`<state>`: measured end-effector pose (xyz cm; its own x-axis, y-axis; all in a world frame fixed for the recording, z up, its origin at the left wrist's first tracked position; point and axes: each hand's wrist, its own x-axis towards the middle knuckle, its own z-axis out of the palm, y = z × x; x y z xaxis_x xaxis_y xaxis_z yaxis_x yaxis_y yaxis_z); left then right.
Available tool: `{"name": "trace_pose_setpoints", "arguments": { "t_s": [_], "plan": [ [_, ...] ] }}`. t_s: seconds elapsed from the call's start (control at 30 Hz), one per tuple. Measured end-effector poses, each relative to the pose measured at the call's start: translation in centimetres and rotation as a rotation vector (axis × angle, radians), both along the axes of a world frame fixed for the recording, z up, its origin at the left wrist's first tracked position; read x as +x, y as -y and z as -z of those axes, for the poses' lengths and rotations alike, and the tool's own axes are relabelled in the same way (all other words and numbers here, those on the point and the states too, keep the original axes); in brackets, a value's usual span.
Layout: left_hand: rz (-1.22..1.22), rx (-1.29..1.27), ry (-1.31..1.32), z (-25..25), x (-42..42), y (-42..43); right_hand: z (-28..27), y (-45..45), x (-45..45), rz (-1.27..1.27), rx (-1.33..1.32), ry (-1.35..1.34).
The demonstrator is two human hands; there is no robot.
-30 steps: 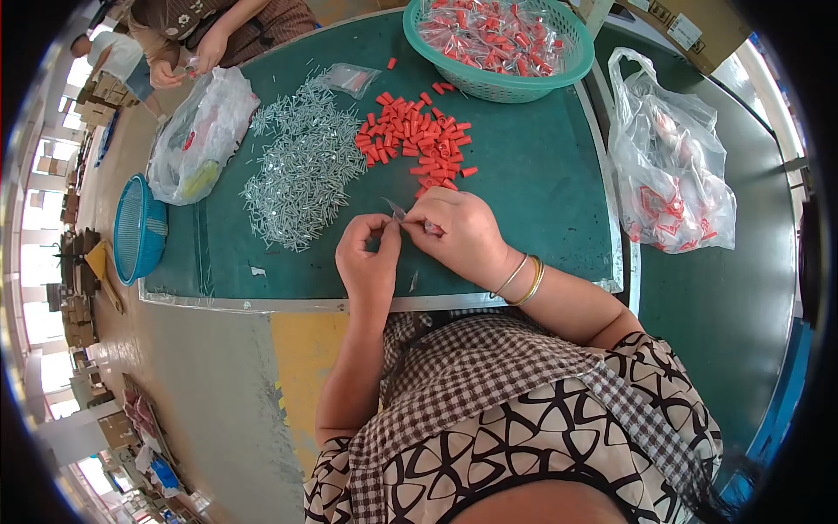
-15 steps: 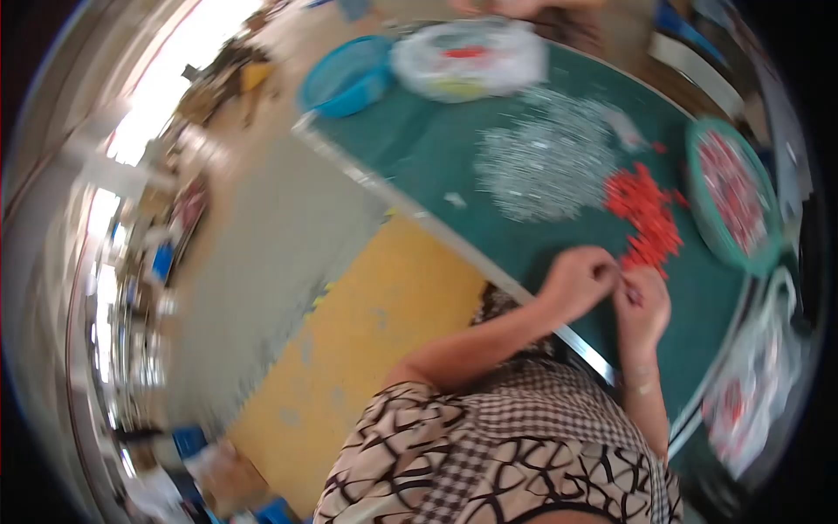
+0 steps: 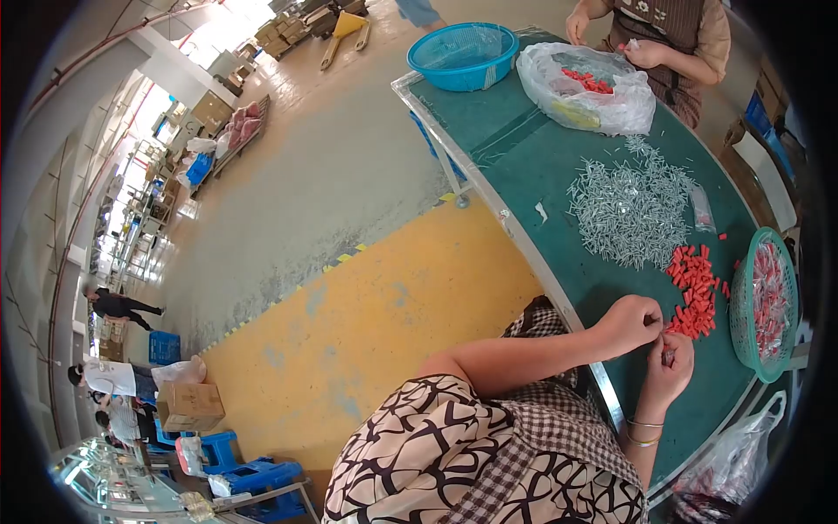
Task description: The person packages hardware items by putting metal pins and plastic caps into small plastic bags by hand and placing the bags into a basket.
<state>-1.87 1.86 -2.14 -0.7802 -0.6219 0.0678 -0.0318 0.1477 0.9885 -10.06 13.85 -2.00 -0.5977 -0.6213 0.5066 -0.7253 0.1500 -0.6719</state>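
Observation:
My left hand (image 3: 630,325) is closed, its fingertips pinched close to those of my right hand. Fingers curled, my right hand (image 3: 670,367) shows a small dark reddish thing in its palm that is too small to name. Both hands are over the near edge of the green table (image 3: 602,288). Just beyond them lies a heap of short red plastic pieces (image 3: 695,293), tube-like in shape. A wide pile of silvery screw-like pins (image 3: 630,214) spreads farther back, with a small clear packet (image 3: 701,210) at its right side.
On the right stands a green basket (image 3: 742,323) of small packets with red pieces. A white plastic bag (image 3: 628,109) and a blue basket (image 3: 467,77) sit at the far end. Across the table, a co-worker's hands (image 3: 644,54) work. A plastic bag (image 3: 733,454) hangs at lower right.
The camera view has turned, so the table and its contents appear farther right and lower, and sharper. My hands remain closed and close together beside the red heap.

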Motion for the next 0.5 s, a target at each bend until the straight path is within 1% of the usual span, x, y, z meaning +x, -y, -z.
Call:
{"name": "trace_pose_setpoints", "arguments": {
  "t_s": [0.07,0.17,0.27,0.37,0.5],
  "plan": [
    [0.007,0.014,0.026,-0.3,0.1,0.0,-0.2,0.2,0.2,-0.001,-0.024,-0.034],
    [-0.013,-0.058,-0.006,0.1,0.0,-0.1,0.0,0.0,0.1,0.026,0.003,0.040],
    [-0.047,-0.167,0.025,0.6,-0.1,0.1,-0.1,0.0,-0.3,0.039,-0.046,-0.051],
    [-0.019,0.121,-0.110,1.0,-0.6,-0.7,0.3,-0.2,-0.5,0.032,-0.021,-0.033],
    [0.087,0.123,0.004,-0.3,-0.2,0.0,0.2,-0.2,-0.3,0.032,0.009,0.011]
  ]
}}
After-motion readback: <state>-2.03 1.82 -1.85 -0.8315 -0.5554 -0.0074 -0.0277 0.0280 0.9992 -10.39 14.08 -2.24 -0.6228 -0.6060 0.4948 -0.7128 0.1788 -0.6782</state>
